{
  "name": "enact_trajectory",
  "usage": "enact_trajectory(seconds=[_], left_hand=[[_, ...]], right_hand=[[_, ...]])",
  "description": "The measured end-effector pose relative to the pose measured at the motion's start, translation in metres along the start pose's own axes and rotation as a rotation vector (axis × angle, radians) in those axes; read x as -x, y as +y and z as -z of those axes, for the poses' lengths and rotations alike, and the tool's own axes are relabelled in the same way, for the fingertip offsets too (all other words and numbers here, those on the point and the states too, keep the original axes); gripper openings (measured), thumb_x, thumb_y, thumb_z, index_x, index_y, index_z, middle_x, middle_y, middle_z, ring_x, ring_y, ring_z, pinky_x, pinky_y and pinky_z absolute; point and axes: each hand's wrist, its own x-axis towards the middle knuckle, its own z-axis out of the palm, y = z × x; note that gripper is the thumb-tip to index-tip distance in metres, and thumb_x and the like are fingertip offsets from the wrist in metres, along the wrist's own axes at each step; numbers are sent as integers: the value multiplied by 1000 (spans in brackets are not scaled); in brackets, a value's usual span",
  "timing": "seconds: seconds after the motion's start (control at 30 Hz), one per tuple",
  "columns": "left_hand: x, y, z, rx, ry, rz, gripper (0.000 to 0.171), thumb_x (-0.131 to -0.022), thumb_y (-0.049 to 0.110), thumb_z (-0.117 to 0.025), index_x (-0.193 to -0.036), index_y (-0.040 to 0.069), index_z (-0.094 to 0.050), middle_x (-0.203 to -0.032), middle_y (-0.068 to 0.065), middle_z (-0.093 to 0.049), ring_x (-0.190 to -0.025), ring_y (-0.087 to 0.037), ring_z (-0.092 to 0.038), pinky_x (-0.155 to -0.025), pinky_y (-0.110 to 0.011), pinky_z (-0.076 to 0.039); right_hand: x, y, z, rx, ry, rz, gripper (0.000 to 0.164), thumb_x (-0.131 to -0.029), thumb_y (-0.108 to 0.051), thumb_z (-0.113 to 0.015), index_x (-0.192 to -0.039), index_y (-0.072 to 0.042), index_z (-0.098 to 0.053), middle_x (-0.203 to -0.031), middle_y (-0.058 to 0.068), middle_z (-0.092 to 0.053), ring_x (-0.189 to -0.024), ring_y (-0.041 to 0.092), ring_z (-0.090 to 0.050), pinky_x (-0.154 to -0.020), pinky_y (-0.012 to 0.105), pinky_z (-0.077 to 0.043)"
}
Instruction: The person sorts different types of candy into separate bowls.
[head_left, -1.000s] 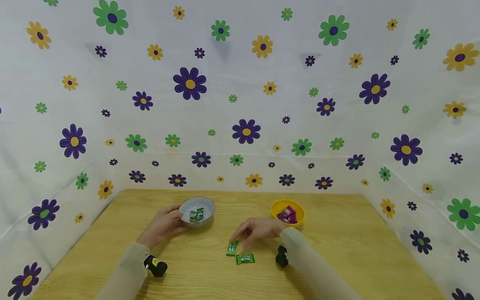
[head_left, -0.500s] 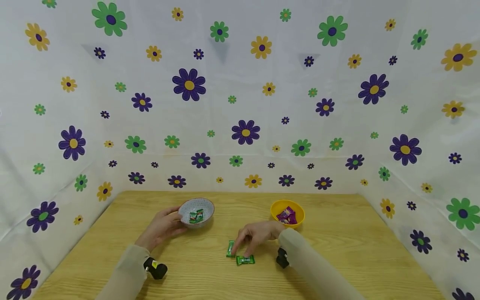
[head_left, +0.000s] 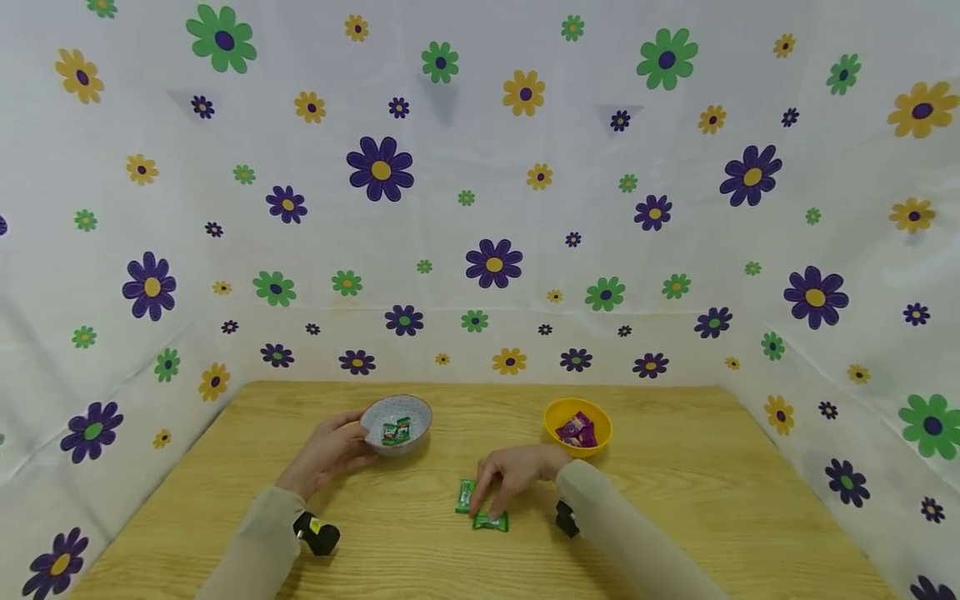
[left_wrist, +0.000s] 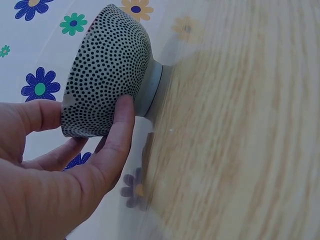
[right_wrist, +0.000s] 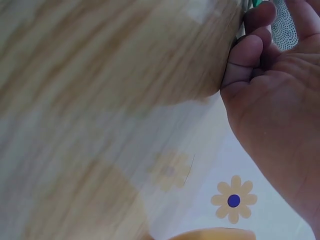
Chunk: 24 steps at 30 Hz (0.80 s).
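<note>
On the left, my left hand (head_left: 330, 452) grips the side of a grey speckled bowl (head_left: 411, 410) that tips toward me. Two green-wrapped candies (head_left: 396, 431) lie inside it. The left wrist view shows thumb and fingers against the dotted outer wall of this bowl (left_wrist: 105, 70). At centre, my right hand (head_left: 517, 471) reaches down with bent fingers, thumb and index tips right at a green candy (head_left: 492, 525) lying crosswise on the table. A second green candy (head_left: 464, 495) lies just left of the index finger. In the right wrist view, the right hand (right_wrist: 280, 90) hides most of the candy.
Behind my right wrist stands a yellow bowl (head_left: 557, 411) with several purple-wrapped candies (head_left: 576, 429). The wooden table (head_left: 675, 500) is walled in by a white flower-print cloth (head_left: 480, 217) at the back and both sides.
My right hand has shifted from the left candy toward the front one, its thumb and index finger coming down at it. The left hand still holds the speckled bowl in place.
</note>
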Motion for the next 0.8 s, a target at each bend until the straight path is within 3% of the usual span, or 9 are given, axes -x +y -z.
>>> enact_trajectory(seconds=[0.13, 0.33, 0.8], left_hand=[[-2, 0, -2, 0, 5, 9, 59, -100, 10, -46, -154, -1, -22, -147, -30, -36, -109, -24, -60, -93, -43, -55], [-2, 0, -2, -2, 21, 24, 59, -100, 11, -46, -153, 1, -23, -147, -29, -36, -108, -25, -61, -94, -44, -54], [-5, -1, -3, -23, 36, 22, 59, -100, 13, -48, -153, 1, -25, -147, -28, -37, -108, -25, -60, -91, -41, -56]], right_hand=[[-1, 2, -3, 31, 47, -19, 19, -83, -11, -77, -102, -11, -78, -94, -10, -61, -88, 2, -46, -80, 20, -36], [0, -1, -6, 91, 103, -6, 14, -84, -9, -76, -97, -7, -78, -89, -11, -60, -84, 0, -47, -81, 18, -39], [4, -6, -7, 125, 134, -21, 9, -89, -11, -71, -93, -6, -78, -87, -8, -55, -82, 2, -44, -77, 16, -36]])
